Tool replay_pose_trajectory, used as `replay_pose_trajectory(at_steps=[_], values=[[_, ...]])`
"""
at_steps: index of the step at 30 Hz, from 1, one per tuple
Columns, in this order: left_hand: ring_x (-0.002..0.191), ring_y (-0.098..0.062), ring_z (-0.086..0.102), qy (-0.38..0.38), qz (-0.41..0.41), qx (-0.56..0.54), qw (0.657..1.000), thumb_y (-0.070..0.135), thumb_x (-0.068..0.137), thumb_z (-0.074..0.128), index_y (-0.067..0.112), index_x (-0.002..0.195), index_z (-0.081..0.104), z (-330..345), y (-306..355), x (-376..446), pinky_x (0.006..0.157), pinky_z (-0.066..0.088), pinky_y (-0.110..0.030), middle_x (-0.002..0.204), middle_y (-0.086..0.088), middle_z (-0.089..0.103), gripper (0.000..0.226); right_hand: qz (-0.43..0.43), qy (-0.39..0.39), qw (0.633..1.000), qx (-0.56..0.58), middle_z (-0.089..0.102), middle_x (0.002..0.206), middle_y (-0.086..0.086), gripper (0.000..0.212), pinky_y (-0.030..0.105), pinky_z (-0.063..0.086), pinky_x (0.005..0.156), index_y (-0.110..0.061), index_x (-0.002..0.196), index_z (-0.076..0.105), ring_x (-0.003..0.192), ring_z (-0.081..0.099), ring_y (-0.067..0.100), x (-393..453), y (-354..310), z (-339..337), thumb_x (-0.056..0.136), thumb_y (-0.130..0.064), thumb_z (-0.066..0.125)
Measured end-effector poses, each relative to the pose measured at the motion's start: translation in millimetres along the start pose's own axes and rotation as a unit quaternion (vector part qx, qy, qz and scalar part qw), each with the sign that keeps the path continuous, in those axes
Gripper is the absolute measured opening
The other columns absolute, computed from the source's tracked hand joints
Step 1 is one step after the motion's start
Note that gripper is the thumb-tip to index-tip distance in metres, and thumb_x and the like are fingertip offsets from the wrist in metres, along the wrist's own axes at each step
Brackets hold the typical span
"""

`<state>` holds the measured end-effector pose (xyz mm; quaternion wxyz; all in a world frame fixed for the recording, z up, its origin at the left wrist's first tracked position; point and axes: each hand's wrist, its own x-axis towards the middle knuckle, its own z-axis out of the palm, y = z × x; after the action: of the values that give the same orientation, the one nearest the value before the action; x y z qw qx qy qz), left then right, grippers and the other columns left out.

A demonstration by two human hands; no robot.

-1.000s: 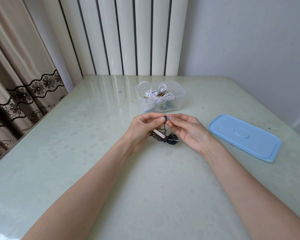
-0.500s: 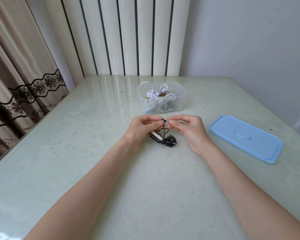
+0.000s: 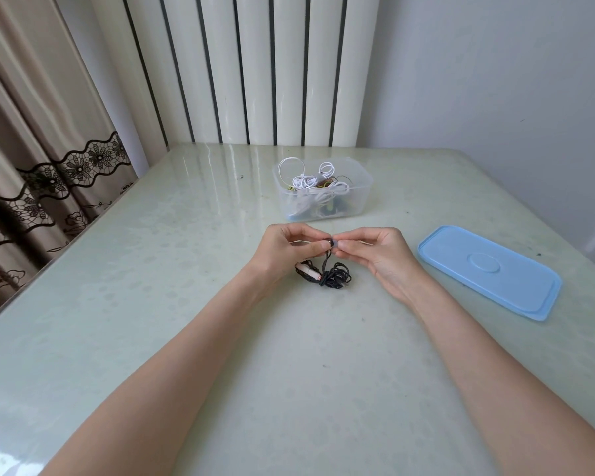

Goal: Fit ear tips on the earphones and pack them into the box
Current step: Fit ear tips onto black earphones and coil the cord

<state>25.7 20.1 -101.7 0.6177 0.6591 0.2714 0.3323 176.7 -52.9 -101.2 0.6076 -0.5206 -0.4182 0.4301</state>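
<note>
- While the left hand (image 3: 291,250) is pinching a black earbud (image 3: 329,242) between thumb and forefinger, the right hand (image 3: 375,250) is pinching a small grey tip (image 3: 336,243) and pressing it against the bud, the two touching just above the bench (image 3: 193,304).
- Being so small and probably soft, the tip is looking likely to fold or go on crooked if the push is coming off-axis; it could also be squirting out of the fingertips and bouncing away over the glossy top.
- Hanging below the left hand, the black cord (image 3: 334,278) is lying in a loose tangle on the bench, with a pale stubby piece with a red end (image 3: 308,271) beside it; a tug on the bud could be dragging that bundle along or knotting it tighter.
- Behind the hands, the box (image 3: 361,197) is standing open, a clear, thin-walled plastic tub with rounded corners, already holding looped white cords (image 3: 310,182) and some yellowish and dark bits I am not making out; those springy loops are rising above the rim, so they may be catching on whatever goes in.
- Well to the right, the lid (image 3: 488,271) is lying flat, pale blue, smooth, a rounded rectangle with an oval pressed in its middle.
- Looking mottled and shiny, the pale green bench is mirroring the white radiator (image 3: 255,70) behind it.
</note>
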Motion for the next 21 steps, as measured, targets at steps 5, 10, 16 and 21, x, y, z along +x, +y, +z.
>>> replay_pose_trajectory(at_steps=[5, 10, 16, 21], values=[[0.062, -0.005, 0.066, 0.03, 0.036, 0.088, 0.995, -0.002, 0.078, 0.067, 0.001, 0.083, 0.065, 6.3, -6.6, 0.0, 0.048, 0.054, -0.022, 0.074, -0.006, 0.067, 0.007, -0.02, 0.029, 0.994, -0.1, 0.069, 0.065, 0.0, 0.016, 0.015, 0.054, 0.068, -0.004, 0.079, 0.069, 0.057, 0.065, 0.006, 1.1, 4.1, 5.7, 0.076, 0.01, 0.063], [0.069, -0.008, 0.066, 0.055, 0.1, 0.107, 0.988, 0.002, 0.078, 0.068, 0.014, 0.077, 0.063, 10.9, -5.6, 1.3, 0.054, 0.056, -0.024, 0.078, -0.003, 0.068, 0.013, 0.018, 0.038, 0.994, 0.1, 0.071, 0.064, -0.001, 0.014, 0.014, 0.054, 0.066, 0.0, 0.082, 0.065, 0.062, 0.066, 0.006, -0.2, 1.0, 5.0, 0.08, 0.011, 0.057], [0.072, -0.005, 0.065, 0.031, 0.057, 0.018, 0.998, 0.001, 0.08, 0.064, 0.012, 0.079, 0.063, 2.8, -2.8, 0.0, 0.066, 0.053, -0.016, 0.081, -0.002, 0.067, 0.012, 0.015, 0.018, 0.993, 0.117, 0.073, 0.068, 0.003, 0.013, 0.016, 0.055, 0.068, 0.002, 0.086, 0.064, 0.065, 0.069, 0.01, -2.2, -2.9, 5.5, 0.082, 0.01, 0.055], [0.072, -0.004, 0.065, 0.019, 0.049, 0.027, 0.998, 0.001, 0.082, 0.063, 0.009, 0.086, 0.064, 4.3, -4.5, 2.5, 0.066, 0.053, -0.015, 0.083, -0.004, 0.066, 0.009, 0.006, 0.026, 0.996, 0.087, 0.072, 0.067, 0.001, 0.013, 0.016, 0.055, 0.066, -0.001, 0.084, 0.065, 0.062, 0.068, 0.009, -1.4, -0.9, 4.1, 0.082, 0.009, 0.056]])
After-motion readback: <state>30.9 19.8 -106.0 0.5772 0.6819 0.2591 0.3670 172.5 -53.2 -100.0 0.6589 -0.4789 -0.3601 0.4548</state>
